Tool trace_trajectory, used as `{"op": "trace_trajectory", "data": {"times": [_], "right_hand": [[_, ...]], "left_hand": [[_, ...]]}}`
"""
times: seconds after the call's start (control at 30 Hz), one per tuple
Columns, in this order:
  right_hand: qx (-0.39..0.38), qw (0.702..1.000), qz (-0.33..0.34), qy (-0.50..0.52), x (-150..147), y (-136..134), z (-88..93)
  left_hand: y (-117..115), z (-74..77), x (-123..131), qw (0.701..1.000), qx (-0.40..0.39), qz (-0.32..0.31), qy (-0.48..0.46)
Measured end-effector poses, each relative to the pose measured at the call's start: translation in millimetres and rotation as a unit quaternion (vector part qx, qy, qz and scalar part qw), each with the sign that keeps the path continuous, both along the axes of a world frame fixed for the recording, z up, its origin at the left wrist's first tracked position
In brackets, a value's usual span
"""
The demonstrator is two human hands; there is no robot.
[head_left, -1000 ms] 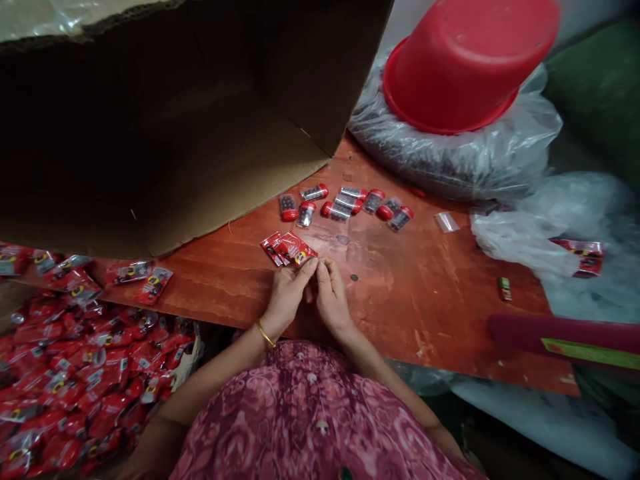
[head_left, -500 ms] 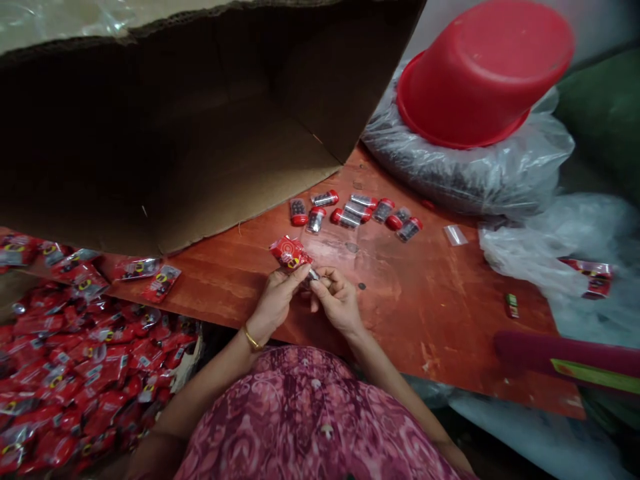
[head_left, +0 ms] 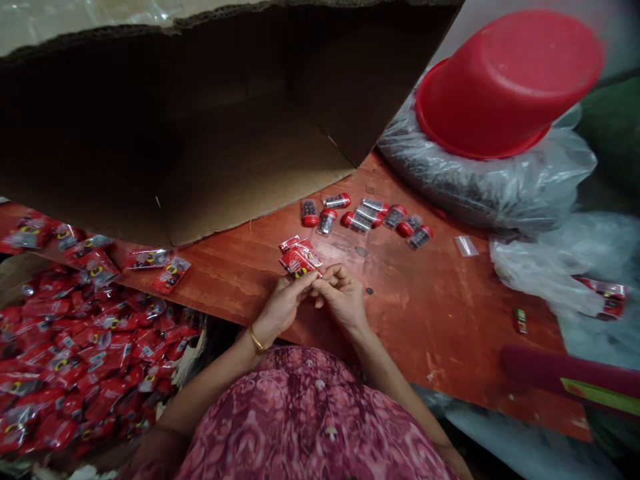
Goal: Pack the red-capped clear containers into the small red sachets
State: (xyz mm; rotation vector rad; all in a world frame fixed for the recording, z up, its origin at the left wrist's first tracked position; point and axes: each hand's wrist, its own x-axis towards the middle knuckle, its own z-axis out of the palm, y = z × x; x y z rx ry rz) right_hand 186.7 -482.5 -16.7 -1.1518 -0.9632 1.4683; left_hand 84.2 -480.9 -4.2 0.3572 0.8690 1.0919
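Note:
Low over the red-brown table, my left hand (head_left: 281, 308) is closed on red printed plastic packets (head_left: 301, 257), which fan out above its fingers. Pinched at the packets' lower right edge is my right hand (head_left: 345, 298), its thumb and fingertips meeting those of the left. How many packets are in the grip I cannot tell. Several clear tubes with red caps and dark round pieces inside, such as this tube (head_left: 327, 221), lie on the table beyond my hands.
A large open cardboard box (head_left: 260, 153) fills the upper left. Below it is a heap of red packets (head_left: 85, 360). A red tub (head_left: 505, 87) sits upside down on a clear bag (head_left: 480, 190). On the right lie a small clear piece (head_left: 466, 246) and a purple bar (head_left: 560, 373).
The packets now fan out wider, with more than one edge showing. The small silvery end between my fingertips no longer shows. The whole view has shifted slightly.

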Motion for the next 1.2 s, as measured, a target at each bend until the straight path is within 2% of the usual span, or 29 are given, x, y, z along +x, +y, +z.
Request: {"op": "trace_trajectory", "data": {"times": [0.07,0.13,0.2,0.27,0.37,0.47,0.53,0.63,0.7,0.77,0.83,0.9,0.93,0.97,1.03,1.07,1.1,1.13,1.2], "right_hand": [[0.012,0.999,0.013,-0.031,-2,4,-6.8],[0.055,0.994,0.013,-0.095,-4,11,-11.4],[0.123,0.972,0.034,-0.195,-6,24,-12.0],[0.204,0.921,0.068,-0.325,-7,44,-9.6],[0.304,0.798,0.081,-0.514,-6,86,-7.0],[0.329,0.695,0.093,-0.632,0,122,-12.6],[0.325,0.658,0.114,-0.67,10,130,-19.1],[0.326,0.639,0.131,-0.684,35,119,-27.2],[0.329,0.635,0.121,-0.688,57,102,-31.4],[0.326,0.633,0.094,-0.696,79,83,-35.6],[0.322,0.632,0.061,-0.702,94,67,-39.9],[0.32,0.635,0.029,-0.703,103,55,-43.5],[0.321,0.637,0.016,-0.701,105,51,-44.8],[0.324,0.64,0.006,-0.697,105,47,-45.7],[0.33,0.647,-0.005,-0.687,104,44,-46.6],[0.331,0.652,-0.009,-0.682,103,43,-46.7],[0.33,0.658,-0.014,-0.677,102,42,-46.8],[0.328,0.663,-0.018,-0.672,102,43,-46.8],[0.324,0.671,-0.023,-0.666,102,43,-46.7]], "left_hand": [[0,0.1,-5,0.999,-0.02,0.028,-0.004],[2,0.3,-14,0.998,-0.04,0.043,0.006],[4,1.7,-29,0.997,-0.067,0.041,0.02],[6,4.2,-46,0.993,-0.104,0.048,0.038],[12,6.4,-72,0.978,-0.158,0.126,0.057],[17,5.2,-89,0.954,-0.177,0.239,0.045],[19,5.1,-94,0.941,-0.175,0.289,0.027],[16,9.3,-96,0.934,-0.178,0.309,-0.012],[10,13.1,-92,0.939,-0.193,0.282,-0.041],[1,14.9,-83,0.949,-0.216,0.226,-0.04],[-7,13.1,-68,0.966,-0.204,0.153,0.029],[-9,8.1,-48,0.974,-0.103,0.078,0.187],[-6,4.8,-39,0.955,-0.013,0.049,0.291],[-2,1.2,-31,0.913,0.086,0.025,0.398],[13,-6.1,-19,0.779,0.24,-0.018,0.579],[21,-9.7,-16,0.71,0.28,-0.043,0.645],[29,-13.2,-15,0.654,0.296,-0.07,0.693],[35,-16.6,-15,0.612,0.298,-0.095,0.727],[43,-22.7,-16,0.568,0.287,-0.128,0.761]]}}
